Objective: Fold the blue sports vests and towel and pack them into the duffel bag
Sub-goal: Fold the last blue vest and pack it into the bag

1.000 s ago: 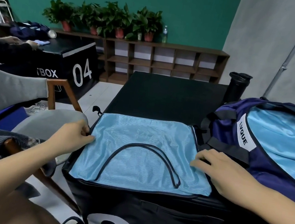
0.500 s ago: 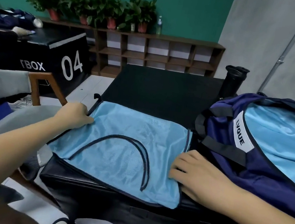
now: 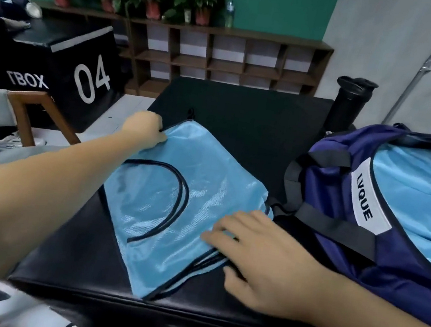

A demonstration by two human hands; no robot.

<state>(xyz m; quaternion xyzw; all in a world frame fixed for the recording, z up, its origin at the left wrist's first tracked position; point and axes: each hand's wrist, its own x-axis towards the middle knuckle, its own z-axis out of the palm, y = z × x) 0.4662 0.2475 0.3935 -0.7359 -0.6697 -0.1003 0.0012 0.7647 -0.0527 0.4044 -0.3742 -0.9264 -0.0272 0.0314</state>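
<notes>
Fingers, left hand [image 3: 145, 130]: curled, pinching far corner of vest [image 3: 195, 180]
Fingers, right hand [image 3: 265, 256]: straight, pressing vest's right edge
Duffel bag [image 3: 334, 252]: open, bench [image 3: 243, 117] right edge

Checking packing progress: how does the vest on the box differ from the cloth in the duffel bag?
The vest lies on the box, held by the left hand and right hand; the cloth sits untouched inside the duffel bag. The vest shows dark trim; the cloth looks plain. Both are light blue.

Shiny light-blue mesh vest [image 3: 175, 207] lies on a matt black padded box [image 3: 243, 117], beside a navy cloth duffel bag [image 3: 337, 236]
</notes>
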